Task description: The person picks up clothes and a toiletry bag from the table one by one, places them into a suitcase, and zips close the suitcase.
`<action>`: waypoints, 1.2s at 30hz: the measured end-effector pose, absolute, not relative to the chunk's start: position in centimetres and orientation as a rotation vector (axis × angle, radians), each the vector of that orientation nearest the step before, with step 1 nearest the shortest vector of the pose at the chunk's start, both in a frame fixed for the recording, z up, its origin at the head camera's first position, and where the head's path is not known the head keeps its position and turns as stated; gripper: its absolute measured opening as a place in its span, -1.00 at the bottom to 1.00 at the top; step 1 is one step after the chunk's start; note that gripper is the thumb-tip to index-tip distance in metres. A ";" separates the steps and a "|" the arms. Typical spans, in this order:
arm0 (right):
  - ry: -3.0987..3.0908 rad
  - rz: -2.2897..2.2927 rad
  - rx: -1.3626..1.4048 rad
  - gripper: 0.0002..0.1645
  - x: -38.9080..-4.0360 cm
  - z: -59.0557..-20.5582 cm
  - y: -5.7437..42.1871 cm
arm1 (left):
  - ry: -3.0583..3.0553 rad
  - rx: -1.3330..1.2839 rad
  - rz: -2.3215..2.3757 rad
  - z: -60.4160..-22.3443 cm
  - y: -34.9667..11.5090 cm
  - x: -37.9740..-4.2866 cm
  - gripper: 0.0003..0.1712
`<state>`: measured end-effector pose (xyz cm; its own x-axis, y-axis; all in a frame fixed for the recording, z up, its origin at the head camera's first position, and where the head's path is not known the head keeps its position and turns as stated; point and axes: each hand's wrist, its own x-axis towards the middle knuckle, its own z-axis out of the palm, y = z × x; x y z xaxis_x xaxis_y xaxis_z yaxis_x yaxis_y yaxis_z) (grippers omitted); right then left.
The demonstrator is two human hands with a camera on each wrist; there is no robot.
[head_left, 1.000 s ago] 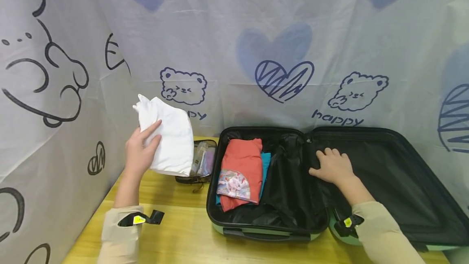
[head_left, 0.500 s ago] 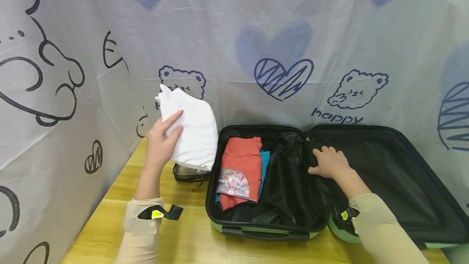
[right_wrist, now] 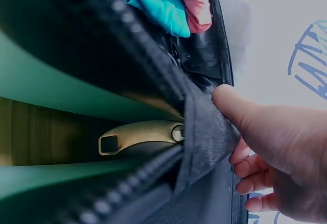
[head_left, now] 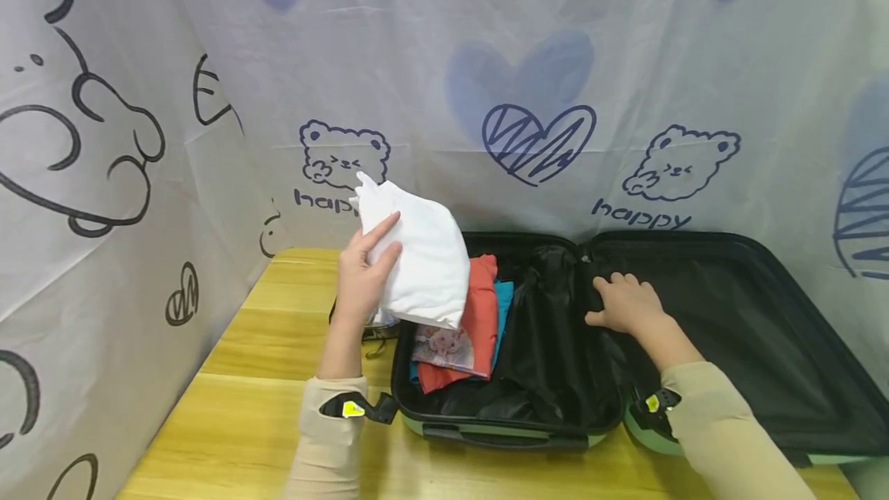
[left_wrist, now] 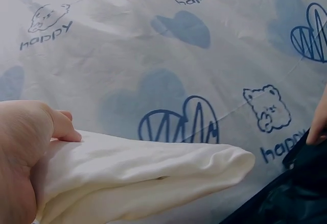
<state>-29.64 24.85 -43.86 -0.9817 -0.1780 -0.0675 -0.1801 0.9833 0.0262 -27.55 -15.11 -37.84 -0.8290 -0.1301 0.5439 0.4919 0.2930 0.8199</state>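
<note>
My left hand (head_left: 361, 280) grips a folded white garment (head_left: 425, 261) between thumb and fingers, holding it over the left part of the open black-lined suitcase (head_left: 556, 361). Seen from the left wrist, the white garment (left_wrist: 148, 170) sticks out in soft layered folds. Inside the suitcase, beneath it, lies a folded red garment (head_left: 482, 299) with a printed patch, partly covered in the head view, and a blue garment (head_left: 505, 298) under that. My right hand (head_left: 630, 307) rests at the hinge side of the lid, thumb against the dark fabric (right_wrist: 204, 132) between the two halves, fingers loosely bent.
A dark see-through pouch (head_left: 382, 330) stands left of the suitcase, mostly hidden by the left hand and garment. The suitcase lid (head_left: 729, 346) lies folded out to the right on the wooden table (head_left: 278, 376). A printed curtain (head_left: 444, 83) hangs close behind.
My left hand has carried the white garment rightward, from over the pouch to over the suitcase and the red garment. The right hand stays nearly in the same place.
</note>
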 end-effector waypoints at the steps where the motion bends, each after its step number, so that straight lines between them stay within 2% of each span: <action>1: 3.067 0.048 -0.275 -0.11 -29.7 -43.9 24.9 | -2.042 -0.332 -1.580 -38.1 -14.6 -27.6 -0.56; 12: 3.079 0.027 -0.258 -0.11 -29.9 -44.4 25.0 | -1.977 -0.357 -1.704 -41.4 -10.7 -28.2 -0.57; 21: 3.075 0.040 -0.257 -0.10 -30.0 -44.3 25.1 | -2.040 -0.302 -1.780 -41.9 -9.4 -28.0 -0.57; 36: 3.086 0.042 -0.288 -0.10 -29.9 -44.3 25.0 | -2.120 -0.182 -1.989 -46.5 -10.2 -30.3 -0.53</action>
